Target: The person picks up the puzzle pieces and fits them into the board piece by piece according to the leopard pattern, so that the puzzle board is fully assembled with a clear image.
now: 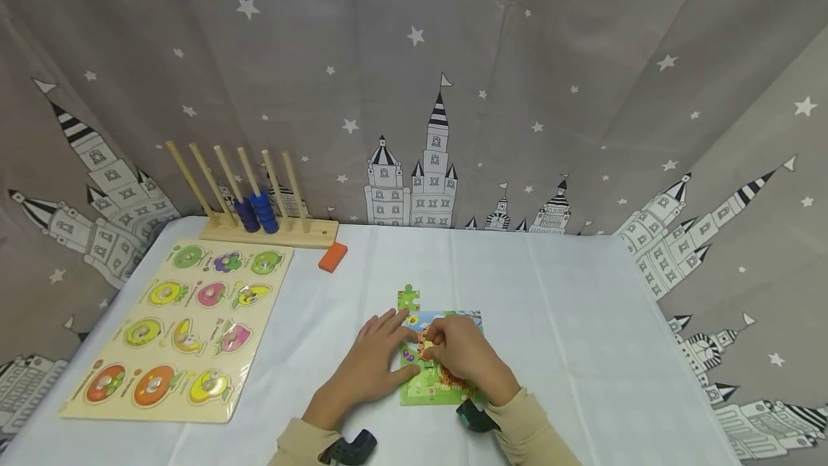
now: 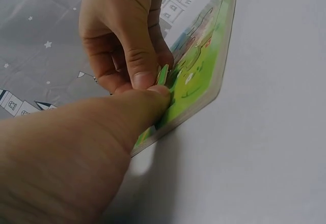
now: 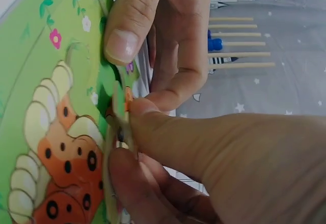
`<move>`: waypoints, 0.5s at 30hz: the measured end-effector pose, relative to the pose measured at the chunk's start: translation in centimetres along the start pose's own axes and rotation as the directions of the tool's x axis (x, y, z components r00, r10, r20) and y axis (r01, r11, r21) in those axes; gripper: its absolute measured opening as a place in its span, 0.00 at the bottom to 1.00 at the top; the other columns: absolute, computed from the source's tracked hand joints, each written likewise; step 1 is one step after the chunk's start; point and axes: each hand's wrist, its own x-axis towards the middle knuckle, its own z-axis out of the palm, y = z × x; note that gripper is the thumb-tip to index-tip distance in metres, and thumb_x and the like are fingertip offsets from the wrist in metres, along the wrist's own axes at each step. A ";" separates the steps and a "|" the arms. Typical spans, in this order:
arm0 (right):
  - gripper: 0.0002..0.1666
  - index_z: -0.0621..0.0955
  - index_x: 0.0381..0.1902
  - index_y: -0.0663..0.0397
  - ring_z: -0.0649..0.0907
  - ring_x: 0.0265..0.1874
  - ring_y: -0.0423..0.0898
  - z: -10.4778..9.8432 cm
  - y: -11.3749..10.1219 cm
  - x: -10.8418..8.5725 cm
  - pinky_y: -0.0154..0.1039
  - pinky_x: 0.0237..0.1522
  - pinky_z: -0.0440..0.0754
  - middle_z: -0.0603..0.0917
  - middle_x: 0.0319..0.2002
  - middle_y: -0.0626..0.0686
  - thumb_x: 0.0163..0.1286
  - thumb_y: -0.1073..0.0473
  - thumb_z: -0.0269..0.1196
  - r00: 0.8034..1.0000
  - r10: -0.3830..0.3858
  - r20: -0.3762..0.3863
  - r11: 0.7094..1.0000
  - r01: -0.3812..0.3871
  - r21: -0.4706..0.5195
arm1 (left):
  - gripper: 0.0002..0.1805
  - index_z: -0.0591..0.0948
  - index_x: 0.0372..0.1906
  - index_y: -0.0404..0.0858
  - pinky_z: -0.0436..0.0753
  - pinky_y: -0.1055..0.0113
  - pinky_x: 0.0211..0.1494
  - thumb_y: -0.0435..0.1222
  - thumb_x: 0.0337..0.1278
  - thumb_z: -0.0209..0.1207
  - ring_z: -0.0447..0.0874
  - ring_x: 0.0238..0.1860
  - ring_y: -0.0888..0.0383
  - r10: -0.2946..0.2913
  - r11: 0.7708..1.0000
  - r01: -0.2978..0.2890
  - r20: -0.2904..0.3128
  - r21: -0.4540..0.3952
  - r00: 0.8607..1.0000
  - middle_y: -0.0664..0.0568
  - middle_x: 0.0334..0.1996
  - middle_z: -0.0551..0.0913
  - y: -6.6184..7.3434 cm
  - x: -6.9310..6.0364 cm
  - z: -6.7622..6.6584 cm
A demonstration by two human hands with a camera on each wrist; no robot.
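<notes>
A jigsaw puzzle (image 1: 420,400) with a spotted orange animal on green lies on the white table before me. Between thumb and fingers, my right hand (image 1: 462,351) pinches a puzzle piece (image 3: 118,107), tilted up from the picture surface. My left hand (image 1: 374,364) rests at the puzzle's left side, its fingers extended and the thumb on the board; in the left wrist view that thumb (image 2: 153,102) is close beside the piece (image 2: 163,75). Just past the top left corner is a loose green puzzle piece (image 1: 409,299). Part of the picture is hidden under both hands.
To the left lies a wooden fruit peg board (image 1: 242,380). Behind it stands a rack with wooden rods (image 1: 310,232) carrying blue beads (image 1: 264,213). An orange block (image 1: 333,257) sits beside the rack. A grey curtain (image 1: 550,56) hangs behind the table.
</notes>
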 end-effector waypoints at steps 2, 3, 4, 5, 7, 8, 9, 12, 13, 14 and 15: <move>0.08 0.86 0.36 0.56 0.75 0.28 0.37 -0.1 -0.1 -0.1 0.31 0.31 0.77 0.81 0.29 0.46 0.62 0.61 0.75 1.000 0.006 0.013 1.000 -0.006 -0.007 | 0.18 0.80 0.51 0.53 0.58 0.36 0.80 0.50 0.58 0.68 0.60 0.79 0.39 -0.001 1.000 0.001 0.001 -0.005 1.000 0.45 0.77 0.67 0.0 0.0 0.0; 0.10 0.86 0.37 0.57 0.76 0.28 0.37 -0.2 -0.2 -0.2 0.32 0.31 0.77 0.82 0.30 0.46 0.61 0.60 0.75 1.000 0.006 0.022 1.000 -0.005 -0.009 | 0.18 0.80 0.51 0.53 0.58 0.36 0.80 0.51 0.58 0.68 0.60 0.78 0.39 -0.003 1.000 0.003 0.002 -0.005 1.000 0.45 0.77 0.68 0.0 0.0 0.0; 0.11 0.86 0.39 0.58 0.76 0.29 0.38 -0.3 -0.3 -0.3 0.32 0.32 0.78 0.82 0.31 0.47 0.60 0.60 0.75 1.000 0.003 0.031 1.000 -0.003 -0.013 | 0.17 0.80 0.50 0.53 0.58 0.36 0.80 0.51 0.59 0.68 0.60 0.78 0.39 -0.007 1.000 0.007 0.003 -0.006 1.000 0.45 0.77 0.68 0.0 0.0 0.0; 0.12 0.87 0.40 0.59 0.76 0.29 0.38 -0.4 -0.3 -0.3 0.32 0.32 0.78 0.82 0.31 0.47 0.60 0.60 0.76 0.999 0.000 0.039 1.000 0.001 -0.016 | 0.17 0.80 0.50 0.53 0.58 0.36 0.80 0.51 0.59 0.68 0.61 0.78 0.39 -0.009 1.000 0.009 0.003 -0.009 1.000 0.45 0.77 0.68 0.0 0.0 0.1; 0.13 0.87 0.41 0.59 0.76 0.29 0.38 -0.6 -0.4 -0.5 0.32 0.32 0.78 0.83 0.32 0.48 0.59 0.61 0.76 0.998 -0.003 0.056 1.000 0.004 -0.019 | 0.16 0.80 0.49 0.53 0.58 0.36 0.80 0.51 0.59 0.67 0.61 0.78 0.40 -0.017 1.000 0.017 0.008 -0.010 1.000 0.46 0.77 0.68 0.1 0.0 0.1; 0.14 0.87 0.42 0.60 0.76 0.29 0.38 -0.7 -0.5 -0.5 0.32 0.32 0.78 0.83 0.32 0.48 0.59 0.62 0.76 0.998 -0.004 0.064 1.000 0.006 -0.021 | 0.16 0.80 0.48 0.53 0.58 0.36 0.80 0.51 0.59 0.67 0.61 0.78 0.40 -0.020 1.000 0.020 0.008 -0.010 1.000 0.46 0.77 0.68 0.1 0.0 0.1; 0.14 0.87 0.42 0.59 0.76 0.29 0.37 -0.8 -0.5 -0.5 0.32 0.32 0.78 0.83 0.32 0.48 0.59 0.62 0.76 0.997 -0.003 0.071 1.000 0.005 -0.022 | 0.16 0.80 0.48 0.53 0.58 0.36 0.80 0.51 0.59 0.68 0.61 0.78 0.40 -0.022 1.000 0.022 0.008 -0.012 1.000 0.46 0.77 0.68 0.1 0.0 0.1; 0.13 0.87 0.41 0.59 0.76 0.28 0.37 -0.8 -0.4 -0.5 0.31 0.31 0.77 0.83 0.31 0.47 0.58 0.63 0.76 0.997 -0.004 0.078 1.000 0.006 -0.022 | 0.15 0.81 0.47 0.52 0.58 0.36 0.80 0.50 0.59 0.68 0.61 0.78 0.40 -0.023 1.000 0.023 0.006 -0.008 1.000 0.46 0.77 0.68 0.2 0.0 0.0; 0.13 0.87 0.40 0.59 0.75 0.28 0.37 -0.8 -0.4 -0.5 0.31 0.31 0.77 0.82 0.30 0.46 0.58 0.63 0.76 0.997 -0.006 0.075 1.000 0.007 -0.021 | 0.15 0.81 0.47 0.52 0.58 0.36 0.80 0.50 0.59 0.68 0.61 0.78 0.39 -0.021 1.000 0.021 0.001 -0.008 1.000 0.46 0.76 0.68 0.2 0.0 0.0; 0.13 0.87 0.40 0.59 0.75 0.28 0.37 -0.8 -0.3 -0.5 0.31 0.30 0.77 0.82 0.30 0.46 0.58 0.63 0.76 0.997 -0.010 0.072 1.000 0.012 -0.027 | 0.15 0.81 0.47 0.51 0.58 0.36 0.80 0.50 0.59 0.68 0.62 0.78 0.39 -0.020 1.000 0.020 -0.004 -0.005 1.000 0.45 0.76 0.69 0.2 0.0 -0.1; 0.12 0.87 0.40 0.59 0.75 0.28 0.36 -0.7 -0.3 -0.5 0.30 0.30 0.77 0.82 0.30 0.46 0.58 0.63 0.76 0.998 -0.013 0.067 0.999 0.015 -0.034 | 0.15 0.82 0.46 0.51 0.58 0.36 0.80 0.50 0.59 0.69 0.62 0.78 0.39 -0.017 1.000 0.017 -0.008 -0.001 1.000 0.45 0.76 0.69 0.2 0.0 -0.1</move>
